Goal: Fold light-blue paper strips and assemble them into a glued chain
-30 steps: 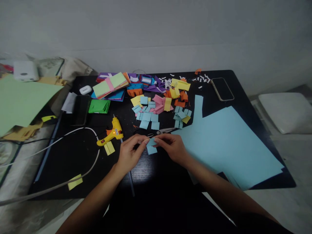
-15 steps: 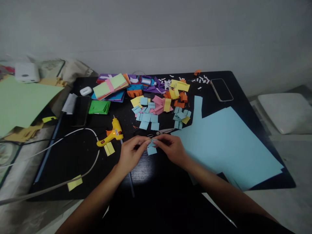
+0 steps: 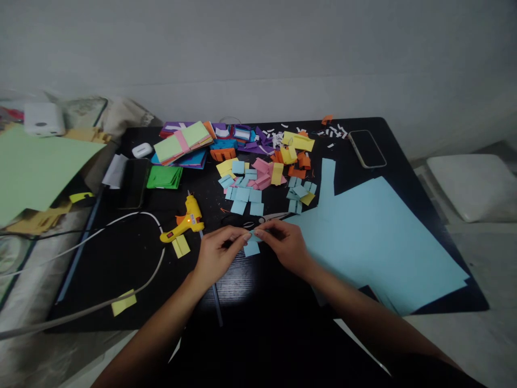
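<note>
Between my fingertips is a small light-blue paper piece [image 3: 253, 237], pinched from the left by my left hand [image 3: 219, 252] and from the right by my right hand [image 3: 286, 245]. Both hands are closed on it. Just below it, another light-blue paper square [image 3: 251, 249] lies on the black table. Scissors [image 3: 273, 217] rest right behind my fingers, partly hidden. Left of my left hand lies a yellow glue gun [image 3: 186, 221] with its small light lit, over a folded yellow paper piece [image 3: 181, 247]. Beyond my hands sit several folded light-blue pieces [image 3: 243, 195].
Large light-blue sheets [image 3: 375, 242] cover the table's right side. A phone [image 3: 367, 149] lies at the back right. Stacked coloured paper [image 3: 183, 143], a green bundle [image 3: 165, 177] and a dark phone [image 3: 134, 183] are at the back left. A cable [image 3: 158, 269] loops across the left side.
The pinched light-blue piece has tilted slightly between my fingers. My hands stay in almost the same place, and the other things lie as before.
</note>
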Motion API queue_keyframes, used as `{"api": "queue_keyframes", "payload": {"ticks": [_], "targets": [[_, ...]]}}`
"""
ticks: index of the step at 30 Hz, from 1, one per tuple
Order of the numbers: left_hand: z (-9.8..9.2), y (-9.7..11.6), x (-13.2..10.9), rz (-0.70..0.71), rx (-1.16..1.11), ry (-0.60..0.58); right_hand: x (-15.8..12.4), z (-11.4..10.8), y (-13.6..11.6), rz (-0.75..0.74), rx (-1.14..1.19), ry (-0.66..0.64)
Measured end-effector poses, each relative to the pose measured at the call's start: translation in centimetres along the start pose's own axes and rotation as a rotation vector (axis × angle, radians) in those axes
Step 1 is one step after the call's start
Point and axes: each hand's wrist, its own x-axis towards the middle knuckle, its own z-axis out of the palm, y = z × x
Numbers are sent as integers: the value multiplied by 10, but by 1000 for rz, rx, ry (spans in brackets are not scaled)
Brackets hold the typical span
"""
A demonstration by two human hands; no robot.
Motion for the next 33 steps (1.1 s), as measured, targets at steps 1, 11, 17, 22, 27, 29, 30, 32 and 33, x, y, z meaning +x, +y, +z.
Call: {"api": "queue_keyframes", "payload": {"ticks": [1, 11, 17, 22, 27, 29, 30, 32, 33], "targets": [[0, 1, 0, -1, 4, 4, 0, 0, 0, 5, 2, 7], [-4, -1, 0, -47, -17, 98, 0, -2, -6, 83, 34, -172], [0, -3, -1, -98, -52, 33, -7, 7, 0, 45, 103, -90], [4, -7, -3, -112, -190, 64, -7, 8, 3, 35, 138, -20], [6, -8, -4, -100, -248, 48, -5, 6, 1, 61, 143, -11], [6, -7, -3, -98, -249, 56, -4, 5, 1, 73, 152, -6], [6, -6, -3, -98, -249, 61, -4, 6, 1, 77, 162, -6], [6, -6, -3, -97, -250, 63, -4, 6, 1, 81, 184, -9], [6, -6, -3, -95, -251, 61, -4, 6, 1, 80, 191, -11]]}}
